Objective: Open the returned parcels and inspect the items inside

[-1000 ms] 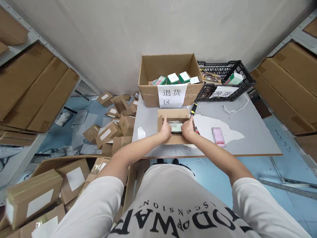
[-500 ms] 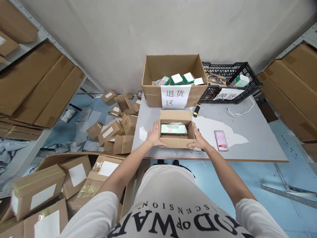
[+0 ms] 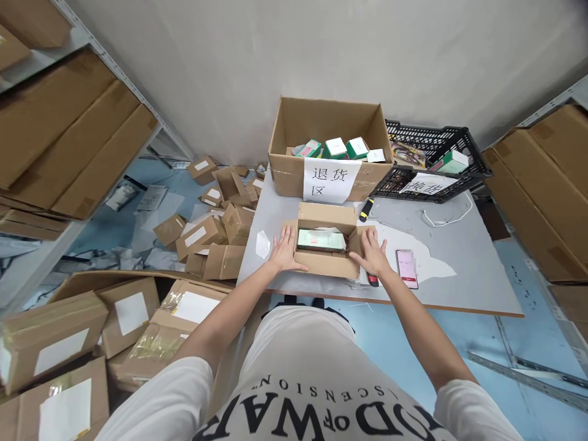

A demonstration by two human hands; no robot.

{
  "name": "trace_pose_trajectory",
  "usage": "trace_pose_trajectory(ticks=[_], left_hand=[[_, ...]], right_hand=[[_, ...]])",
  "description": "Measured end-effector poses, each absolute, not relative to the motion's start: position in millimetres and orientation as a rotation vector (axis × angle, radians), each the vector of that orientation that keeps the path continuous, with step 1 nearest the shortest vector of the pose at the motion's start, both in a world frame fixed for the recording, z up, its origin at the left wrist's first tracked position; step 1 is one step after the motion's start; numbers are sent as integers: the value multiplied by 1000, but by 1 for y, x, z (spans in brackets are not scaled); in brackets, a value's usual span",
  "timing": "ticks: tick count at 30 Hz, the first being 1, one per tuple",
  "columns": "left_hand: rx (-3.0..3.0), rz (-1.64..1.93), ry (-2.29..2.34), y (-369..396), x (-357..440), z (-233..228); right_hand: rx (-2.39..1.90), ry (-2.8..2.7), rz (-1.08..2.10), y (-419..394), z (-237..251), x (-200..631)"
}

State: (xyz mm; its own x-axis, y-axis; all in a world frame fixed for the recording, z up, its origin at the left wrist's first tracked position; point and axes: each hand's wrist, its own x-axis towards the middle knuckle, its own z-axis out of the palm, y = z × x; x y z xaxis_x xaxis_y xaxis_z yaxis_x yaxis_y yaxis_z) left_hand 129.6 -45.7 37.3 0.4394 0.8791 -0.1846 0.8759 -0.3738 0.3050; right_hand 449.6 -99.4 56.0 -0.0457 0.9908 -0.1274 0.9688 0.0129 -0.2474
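Observation:
A small cardboard box (image 3: 327, 265) lies on the table with its flaps folded outward. Inside it rests a pale green product box (image 3: 321, 239) with some crumpled clear wrap beside it. My left hand (image 3: 283, 250) is spread on the left flap, thumb toward the front flap. On the right flap lies my right hand (image 3: 372, 252), fingers apart and thumb at the box's right edge. Neither hand is gripping anything. Close under my right wrist, a red-and-black object (image 3: 372, 280) is partly covered.
Behind stands a large carton (image 3: 285, 174) with several green-and-white boxes, next to a black crate (image 3: 475, 165). A yellow-black utility knife (image 3: 366, 210), a phone (image 3: 407, 268) and a white cable (image 3: 448, 224) lie on the table (image 3: 482, 275). Opened cartons (image 3: 225, 262) litter the floor at left.
My right hand has spread from the box's side onto its right flap, pressing it outward. My left hand has shifted slightly up the left flap. The view has turned a little.

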Motion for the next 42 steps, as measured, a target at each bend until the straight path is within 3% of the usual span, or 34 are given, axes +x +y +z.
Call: trace_pose_trajectory(ticks=[2,9,27,37,42], left_hand=[[2422,34,1457,-50,133,45],[2543,92,1238,-70,156,52],[2558,87,1246,-79,157,32],[2611,86,1302,-84,159,26],[2635,98,1297,-86,159,25]], right_hand=[[-2033,-2291,253,-86,72,436],[-2013,-2853,400,-37,61,392],[-2093,-2947,396,-24,1,389],[-2023,-2908,403,-28,27,396],[-1759,-2826,486,-37,48,412]])
